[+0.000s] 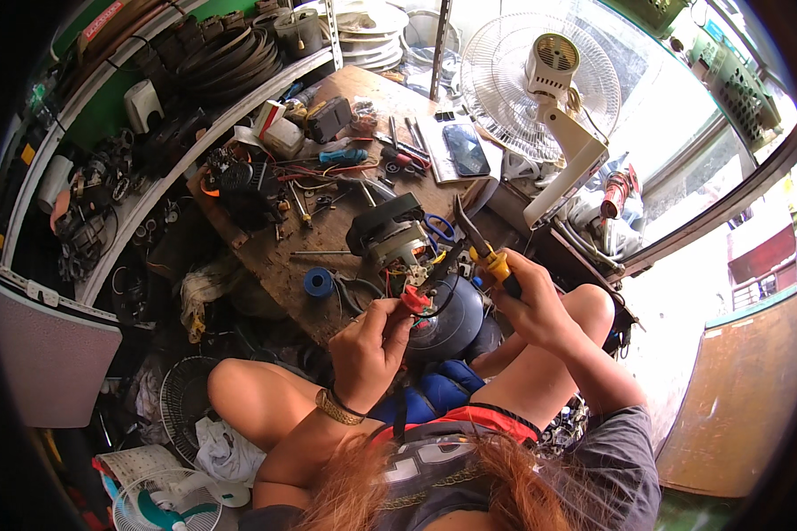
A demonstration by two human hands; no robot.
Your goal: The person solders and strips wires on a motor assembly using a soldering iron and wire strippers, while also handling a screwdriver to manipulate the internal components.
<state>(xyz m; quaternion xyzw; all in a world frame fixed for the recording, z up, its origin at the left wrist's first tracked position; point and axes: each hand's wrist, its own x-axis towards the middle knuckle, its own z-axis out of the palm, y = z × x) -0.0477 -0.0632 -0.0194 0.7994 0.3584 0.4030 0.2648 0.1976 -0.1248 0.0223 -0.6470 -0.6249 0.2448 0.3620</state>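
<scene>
My left hand (369,347) is closed in a pinch on a small red piece (415,299) with thin wires about it; its exact kind I cannot make out. In my right hand (533,296) is a pair of yellow-handled pliers (490,258), their dark jaws pointing up and away from me. Just beyond my left hand, at the bench's near edge, sits a fan motor (403,245) with a black housing and several loose coloured wires. A dark rounded fan base (449,320) is below and between my hands.
The wooden bench (266,280) bears blue-handled scissors (439,230), a blue tape roll (318,282), screwdrivers and a phone (465,149). A standing fan (558,66) is at the far right. Shelves (142,208) crowded with parts line the left. A fan guard (183,403) lies beside my left knee.
</scene>
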